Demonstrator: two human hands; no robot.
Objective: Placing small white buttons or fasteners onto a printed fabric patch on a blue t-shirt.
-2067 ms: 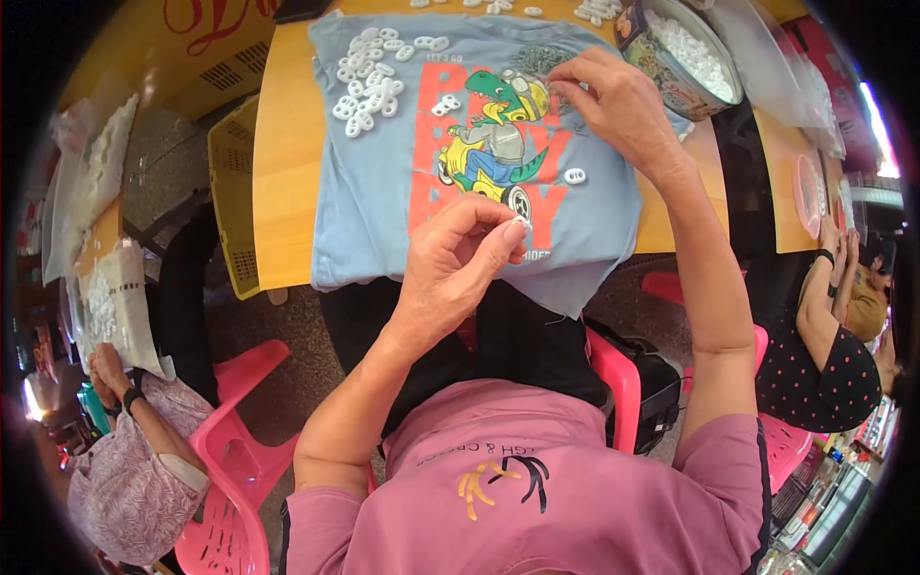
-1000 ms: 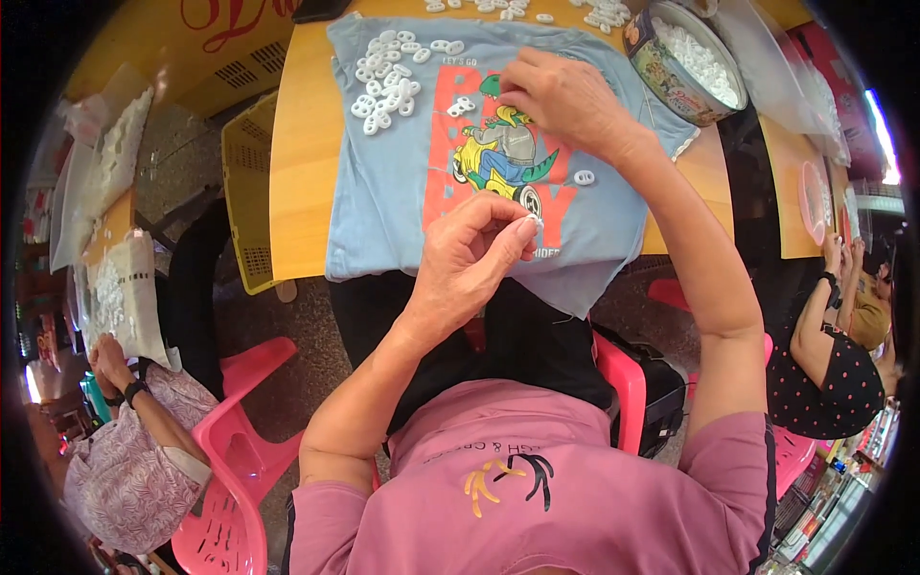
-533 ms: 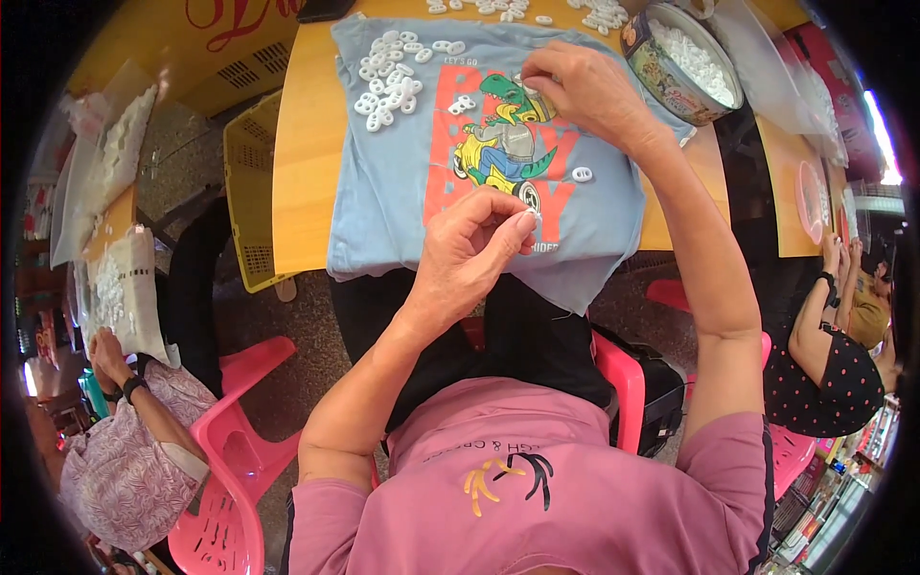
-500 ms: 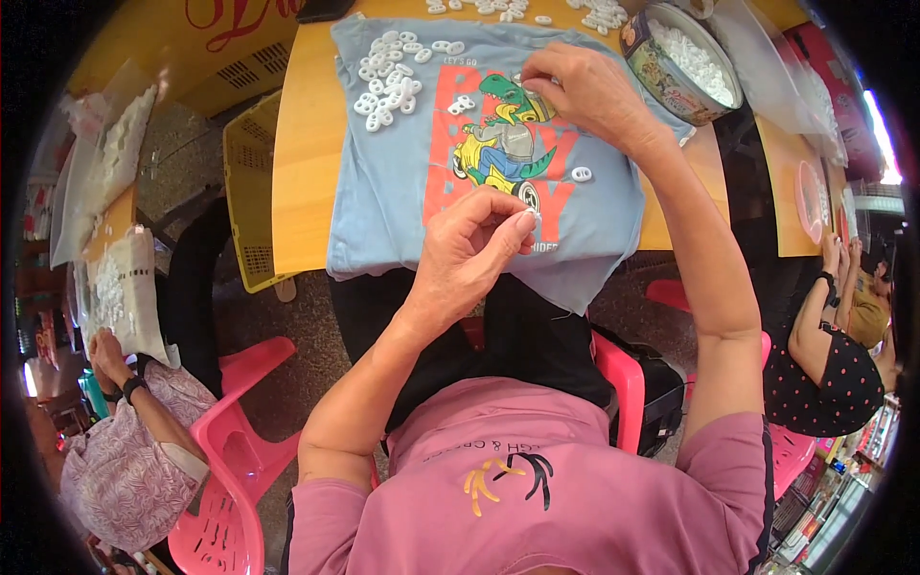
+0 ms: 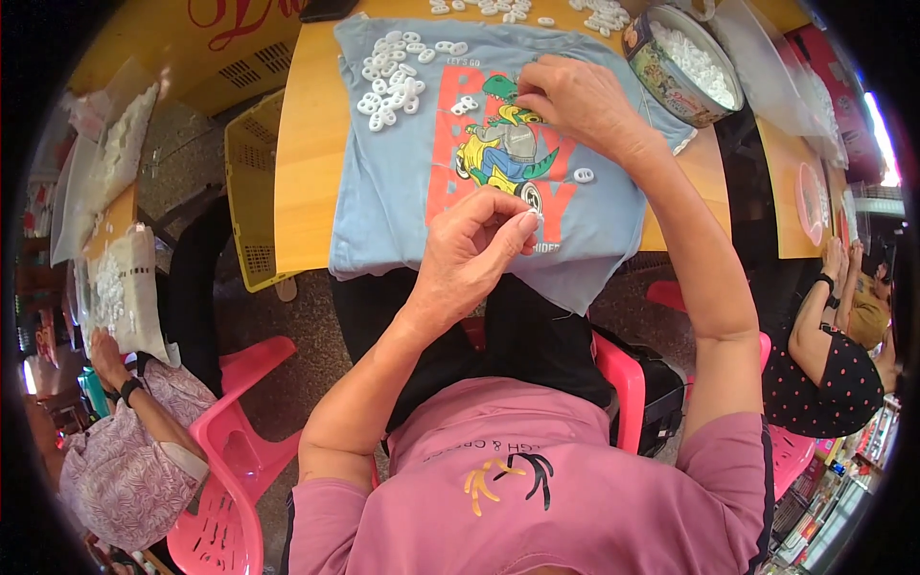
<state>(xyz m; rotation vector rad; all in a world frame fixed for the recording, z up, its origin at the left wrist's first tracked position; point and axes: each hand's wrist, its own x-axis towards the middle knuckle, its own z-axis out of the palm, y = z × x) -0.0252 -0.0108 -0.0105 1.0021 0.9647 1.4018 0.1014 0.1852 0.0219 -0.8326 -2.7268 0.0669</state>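
Observation:
My left hand [image 5: 476, 247] is held over the near edge of a light blue T-shirt [image 5: 383, 196] with a dinosaur print. Its thumb and forefinger pinch a small white plastic piece [image 5: 534, 217], mostly covered by the fingertips. Farther off, my right hand [image 5: 586, 103] hovers at the print with bent fingers drawn together; what they hold, if anything, is hidden. A pile of white oval two-holed plastic pieces [image 5: 391, 84] lies on the shirt's far left. A small group of pieces [image 5: 464, 105] sits mid-shirt, and a single two-holed piece [image 5: 584, 175] rests right of the print.
Under the shirt is a wooden table [image 5: 309, 182]. A round tin [image 5: 661, 79] full of white pieces stands at the far right, with loose pieces [image 5: 602, 13] beyond the shirt. A yellow crate [image 5: 251, 244] is at left. Other people sit at tables on both sides.
My right hand's fingertips have come slightly nearer to me over the print. The left hand keeps its pinch in nearly the same place.

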